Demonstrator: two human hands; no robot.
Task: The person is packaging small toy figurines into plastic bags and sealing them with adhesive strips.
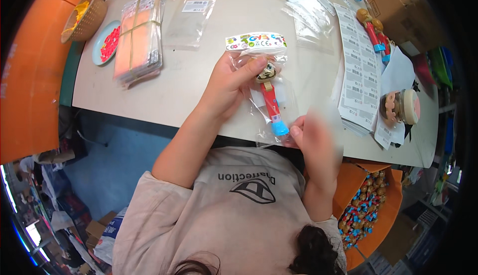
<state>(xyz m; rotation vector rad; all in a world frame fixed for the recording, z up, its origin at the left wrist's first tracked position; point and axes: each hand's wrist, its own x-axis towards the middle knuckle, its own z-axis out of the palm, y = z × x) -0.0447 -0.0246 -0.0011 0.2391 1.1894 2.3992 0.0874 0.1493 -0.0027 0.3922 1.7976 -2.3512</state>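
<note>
My left hand (230, 83) grips the upper part of a clear plastic bag (269, 66) with a colourful printed header card, thumb pressed on the round head of a toy inside. The toy (270, 98) is a stick figure with a red body and a blue base, lying inside the bag. My right hand (312, 136) is blurred and pinches the bag's lower end next to the blue base. Both hands hold the bag just above the pale table (174, 86).
A banded stack of header cards (138, 38), loose clear bags (191, 18), sheets of barcode labels (359, 71), a tape roll (401, 107), more toys (374, 33), a blue dish (105, 42), a wicker basket (85, 16) lie on the table. An orange bin of toys (366, 210) stands at right.
</note>
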